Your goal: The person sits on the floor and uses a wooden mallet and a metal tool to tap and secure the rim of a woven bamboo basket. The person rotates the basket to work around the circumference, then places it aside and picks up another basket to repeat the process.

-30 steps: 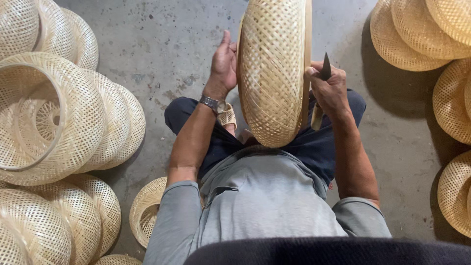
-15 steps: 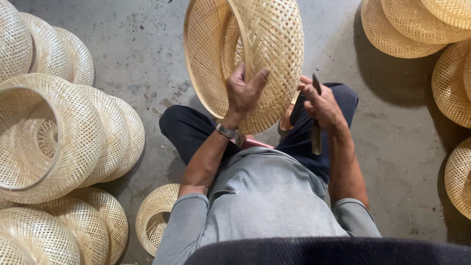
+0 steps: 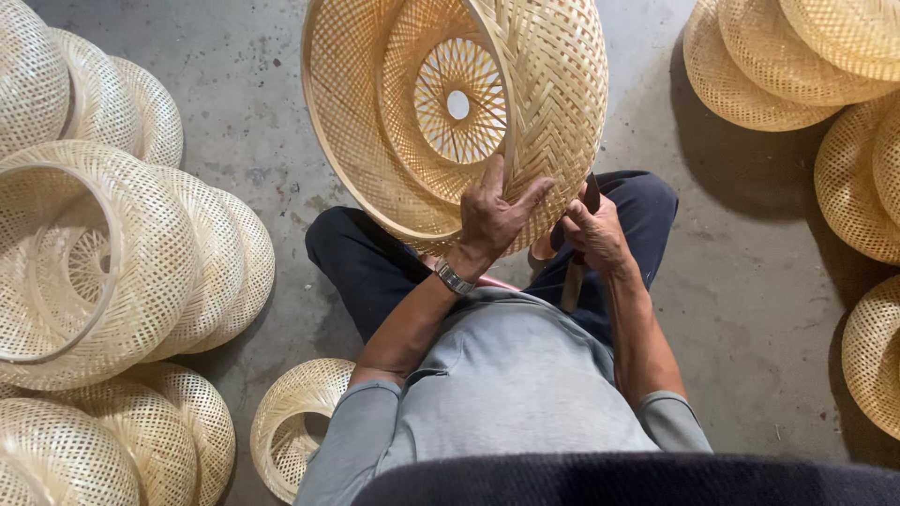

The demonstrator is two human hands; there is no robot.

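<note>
Seated on the concrete floor [image 3: 234, 84], I steady a woven bamboo lampshade [image 3: 394, 122] above my knees, its open mouth tilted toward me and the round hole at its crown showing through. My left hand [image 3: 495, 214] is spread flat against the lower rim, fingers pressing the weave. My right hand [image 3: 592, 234] is clenched around a dark-handled knife [image 3: 577, 272], the handle pointing down toward my lap, close beside the rim.

The risk, as I judge it: the blade sits very near my left hand, and a slip off the springy rim could nick a finger or cut a strand of the weave. The shade is held by one palm only, so it could also roll off my knees.

Finished shades lie stacked at left [image 3: 103, 262] and right [image 3: 797, 56], and one small shade [image 3: 295, 422] lies by my hip. No packages, labels or signs are visible.
</note>
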